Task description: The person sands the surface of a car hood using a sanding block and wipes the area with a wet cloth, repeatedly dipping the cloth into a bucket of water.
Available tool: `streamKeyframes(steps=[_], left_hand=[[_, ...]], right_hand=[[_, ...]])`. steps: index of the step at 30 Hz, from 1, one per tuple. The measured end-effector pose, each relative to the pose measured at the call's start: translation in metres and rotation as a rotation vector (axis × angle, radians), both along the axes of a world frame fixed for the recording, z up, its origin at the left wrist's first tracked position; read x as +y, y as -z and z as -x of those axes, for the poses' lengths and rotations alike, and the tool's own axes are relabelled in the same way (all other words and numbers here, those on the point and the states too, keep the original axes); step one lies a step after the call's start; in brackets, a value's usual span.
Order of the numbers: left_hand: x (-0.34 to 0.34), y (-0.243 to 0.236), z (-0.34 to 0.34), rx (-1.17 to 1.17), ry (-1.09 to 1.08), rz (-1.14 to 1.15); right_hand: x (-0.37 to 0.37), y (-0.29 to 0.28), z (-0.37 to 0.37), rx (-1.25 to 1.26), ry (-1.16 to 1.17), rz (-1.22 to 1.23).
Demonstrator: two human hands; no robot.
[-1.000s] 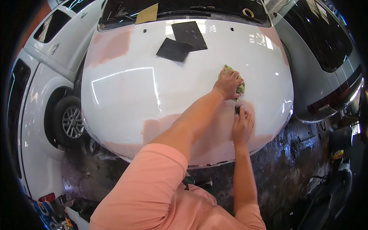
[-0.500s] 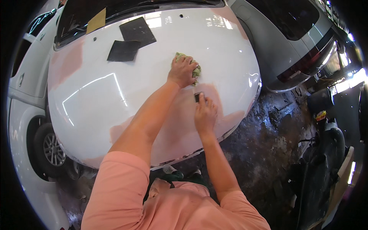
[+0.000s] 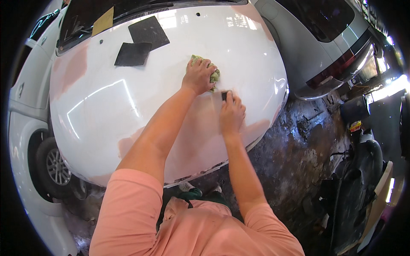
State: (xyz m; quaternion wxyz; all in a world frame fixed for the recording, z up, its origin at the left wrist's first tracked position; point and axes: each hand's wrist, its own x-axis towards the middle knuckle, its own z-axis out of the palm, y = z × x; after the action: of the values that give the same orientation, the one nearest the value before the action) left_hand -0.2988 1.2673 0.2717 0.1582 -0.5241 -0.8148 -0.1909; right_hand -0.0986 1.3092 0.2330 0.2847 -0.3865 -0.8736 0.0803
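Observation:
My left hand (image 3: pixel 198 77) is closed over a crumpled green cloth (image 3: pixel 215 77) on the white car hood (image 3: pixel 96 136). To its right and a little nearer, my right hand (image 3: pixel 232 114) grips a small black piece of sandpaper (image 3: pixel 224 95), most of it hidden under the fingers. That piece lies against the far edge of a dull pinkish patch (image 3: pixel 192 136) at the hood's front. Two black sandpaper sheets, a larger one (image 3: pixel 149 32) and a smaller one (image 3: pixel 133 54), lie partly overlapped farther back on the left.
A tan sheet (image 3: pixel 103 22) rests by the windshield. Another white vehicle (image 3: pixel 32 94) stands close on the left, a grey one (image 3: pixel 299 47) on the right. Dark car parts (image 3: pixel 358 179) are piled on the wet-looking floor (image 3: pixel 294 158) at right.
My right hand has slid the sandpaper away from me and slightly right over the patch's far edge. My left hand stays on the cloth. The whole view has shifted slightly.

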Motion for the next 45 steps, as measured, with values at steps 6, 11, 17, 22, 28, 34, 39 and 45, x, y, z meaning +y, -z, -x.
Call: streamKeyframes(steps=[6,11,17,22,28,34,39,45], left_hand=[[-0.007,0.008,0.006,-0.007,0.001,-0.016],[-0.001,0.003,0.003,-0.015,-0.001,-0.012],[0.001,0.0,0.002,-0.002,0.012,-0.018],[-0.003,0.004,0.005,0.032,0.013,-0.009],[0.004,0.001,0.007,-0.003,0.021,0.023],[-0.003,0.006,0.007,0.071,0.019,-0.025],[0.003,0.004,0.003,0.081,0.03,-0.028],[-0.006,0.01,0.006,0.083,0.002,-0.015]], right_hand=[[0.007,-0.014,-0.002,0.015,-0.126,0.097],[-0.018,0.018,-0.032,0.028,-0.162,-0.031],[0.019,-0.005,-0.009,0.027,-0.147,0.069],[-0.041,0.037,-0.086,0.08,-0.28,0.062],[0.02,-0.008,-0.016,0.047,-0.28,0.061],[-0.034,0.053,-0.108,0.101,-0.375,0.015],[0.004,0.01,-0.045,0.099,-0.411,0.0],[-0.01,0.025,-0.048,0.156,-0.435,0.038]])
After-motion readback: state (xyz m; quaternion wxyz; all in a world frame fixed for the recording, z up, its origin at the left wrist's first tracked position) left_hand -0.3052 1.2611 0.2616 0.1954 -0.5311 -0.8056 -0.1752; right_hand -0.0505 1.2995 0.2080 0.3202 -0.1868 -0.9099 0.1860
